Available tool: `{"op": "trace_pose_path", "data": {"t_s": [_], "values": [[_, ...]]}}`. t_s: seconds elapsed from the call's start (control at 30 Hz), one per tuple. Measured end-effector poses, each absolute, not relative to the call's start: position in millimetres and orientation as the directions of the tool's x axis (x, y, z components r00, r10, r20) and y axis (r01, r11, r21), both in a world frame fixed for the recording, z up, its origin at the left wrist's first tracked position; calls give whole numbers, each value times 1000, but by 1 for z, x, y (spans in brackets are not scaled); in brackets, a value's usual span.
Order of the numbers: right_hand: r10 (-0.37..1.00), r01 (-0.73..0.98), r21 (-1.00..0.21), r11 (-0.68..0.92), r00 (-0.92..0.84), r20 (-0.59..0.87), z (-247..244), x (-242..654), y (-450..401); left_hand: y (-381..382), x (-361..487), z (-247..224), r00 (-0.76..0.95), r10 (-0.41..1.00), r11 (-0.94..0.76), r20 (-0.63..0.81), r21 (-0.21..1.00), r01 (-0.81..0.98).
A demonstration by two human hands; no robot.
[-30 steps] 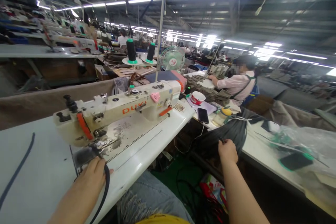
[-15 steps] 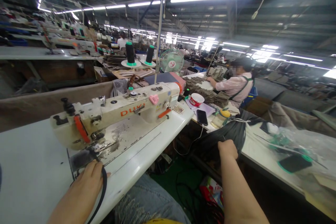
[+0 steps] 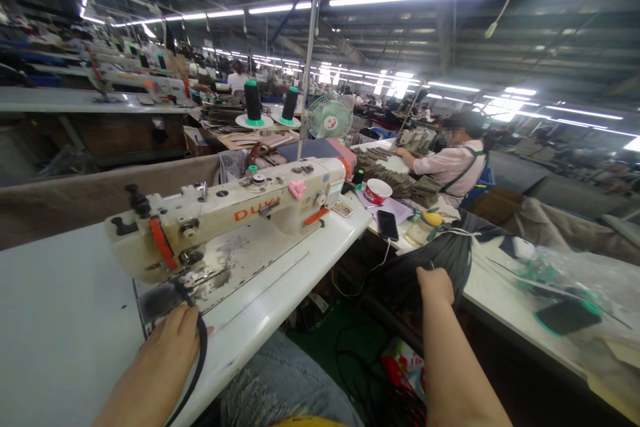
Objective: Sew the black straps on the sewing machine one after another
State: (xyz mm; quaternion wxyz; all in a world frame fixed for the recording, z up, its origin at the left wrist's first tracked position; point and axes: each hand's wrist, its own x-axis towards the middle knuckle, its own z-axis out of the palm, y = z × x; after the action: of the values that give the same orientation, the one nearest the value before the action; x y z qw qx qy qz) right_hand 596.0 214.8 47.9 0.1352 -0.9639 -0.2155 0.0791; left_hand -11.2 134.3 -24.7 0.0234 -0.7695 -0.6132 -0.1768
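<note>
My left hand is at the front of a white sewing machine, fingers together over a black strap. One end of the strap runs under the machine's foot; the other curves past my thumb and down over the table edge. Stretched out to the right, my right hand is closed in a fist in front of a hanging bundle of dark grey strips. Something thin pokes up from this fist, too small to name. A pale tie goes round the bundle.
On the side table are a phone with a white cable, a red-and-white bowl, a yellow-topped jar and a plastic bag by a dark thread spool. A co-worker sits beyond. Thread cones and a fan stand behind the machine.
The view has shifted slightly, so everything sits a little further right. Both hands keep nearly the same places, the left on the strap and the right by the bundle.
</note>
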Motion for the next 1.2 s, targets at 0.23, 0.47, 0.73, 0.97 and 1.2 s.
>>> {"op": "trace_pose_path", "data": {"t_s": [0.23,0.47,0.73,0.97,1.2], "values": [[441,439,-278,-854,895,59,47,602,196,135,-14,-32,234,925,-278,300,114,954],[653,663,-106,-741,748,117,45,595,206,136,-10,-26,220,937,-261,272,126,957],[695,696,11,-718,715,69,50,590,217,136,-13,-30,245,931,-275,272,77,958],[669,671,-38,-741,742,44,56,575,218,136,-12,-34,251,919,-282,303,63,957],[734,717,-181,-673,677,-49,6,523,193,136,-10,-34,236,926,-264,293,59,963]]}}
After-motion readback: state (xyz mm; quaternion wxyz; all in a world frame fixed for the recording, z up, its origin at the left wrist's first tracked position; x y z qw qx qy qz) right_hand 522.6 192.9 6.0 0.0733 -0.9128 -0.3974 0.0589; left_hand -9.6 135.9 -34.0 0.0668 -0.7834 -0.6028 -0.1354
